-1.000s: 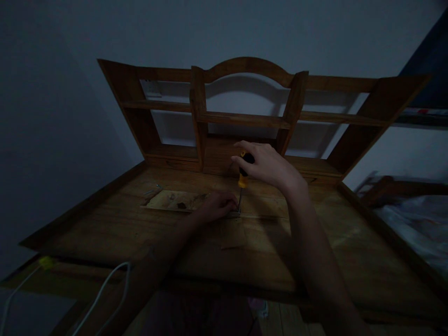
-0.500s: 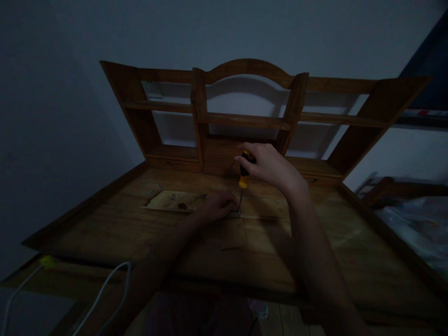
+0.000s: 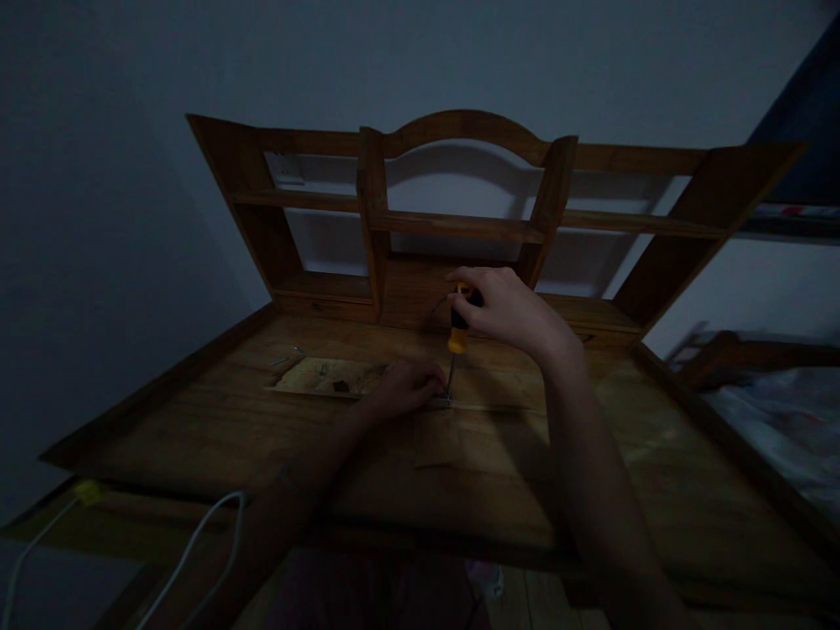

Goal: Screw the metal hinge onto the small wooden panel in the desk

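My right hand [image 3: 489,302] is closed round the yellow and black handle of a screwdriver [image 3: 458,339]. Its shaft points down, slightly tilted, and the tip meets a small metal piece [image 3: 448,400] too dark to name. My left hand [image 3: 413,383] lies low on a pale wooden board [image 3: 315,374], its fingers curled close to the screwdriver tip. What those fingers hold, if anything, is hidden. The board rests on the wooden desk [image 3: 216,420], with a dark spot on its left part. A thin flat piece [image 3: 437,440] lies just in front of the tip.
Small metal bits, perhaps screws [image 3: 289,354], lie beyond the board's left end. A wooden shelf unit [image 3: 459,225] stands along the back of the desk. A white cable [image 3: 197,534] and a yellow object [image 3: 88,493] are at the front left. The room is dim.
My right hand has shifted very slightly, its fingers changing position on the screwdriver handle. The left hand and the board stay in place.
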Demonstrator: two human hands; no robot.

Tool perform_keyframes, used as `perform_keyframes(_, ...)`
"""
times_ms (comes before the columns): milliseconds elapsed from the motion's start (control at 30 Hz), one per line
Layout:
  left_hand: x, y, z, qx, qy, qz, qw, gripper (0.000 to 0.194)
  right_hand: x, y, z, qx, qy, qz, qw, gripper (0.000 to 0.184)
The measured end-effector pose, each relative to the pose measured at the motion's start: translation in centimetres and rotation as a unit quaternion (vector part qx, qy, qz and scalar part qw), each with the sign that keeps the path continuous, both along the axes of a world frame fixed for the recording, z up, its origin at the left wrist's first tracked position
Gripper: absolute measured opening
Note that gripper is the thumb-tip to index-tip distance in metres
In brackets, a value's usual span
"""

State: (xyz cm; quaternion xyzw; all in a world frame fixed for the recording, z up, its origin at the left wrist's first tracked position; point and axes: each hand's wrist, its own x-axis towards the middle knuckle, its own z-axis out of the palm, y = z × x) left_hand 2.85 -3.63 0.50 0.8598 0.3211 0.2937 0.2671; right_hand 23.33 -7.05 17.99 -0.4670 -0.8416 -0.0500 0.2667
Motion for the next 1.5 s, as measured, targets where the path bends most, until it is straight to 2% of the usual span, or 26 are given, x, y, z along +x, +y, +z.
perform_keyframes(200,0.00,-0.17,0.28,0.001,-0.010,-0.001,1.000,0.021,-0.01,0.18,-0.03,-0.014,-0.028,-0.024,0.999,0.035)
perform_keyframes(400,-0.02,-0.20,0.20,-0.005,0.001,0.006,1.000,0.021,0.33,-0.06,0.17,-0.030,-0.013,-0.009,0.999,0.039)
perform_keyframes(533,0.04,-0.29,0.30,-0.003,-0.008,0.006,1.000,0.021,0.47,0.12,0.20,-0.042,0.003,0.024,0.999,0.039)
perform_keyframes(700,-0.03,-0.16,0.17,-0.007,-0.001,0.008,1.000,0.021,0.54,0.37,0.16,-0.048,0.027,0.052,0.997,0.029)
perform_keyframes(833,-0.11,0.01,-0.03,0.001,0.004,0.010,1.000,0.020,0.54,0.38,0.01,-0.054,0.027,0.036,0.998,0.024)
perform_keyframes(1033,-0.05,-0.24,0.28,0.003,0.006,0.007,1.000,0.023,0.31,-0.02,0.09,-0.059,0.016,0.000,0.998,0.034)
perform_keyframes(1200,0.02,-0.38,0.47,-0.006,0.008,0.013,1.000,0.022,0.31,-0.18,0.31,-0.064,0.010,0.009,0.998,0.047)
perform_keyframes(1500,-0.03,-0.40,0.40,-0.013,0.013,0.014,1.000,0.021,0.52,-0.19,0.22,-0.056,0.015,0.024,0.998,0.039)
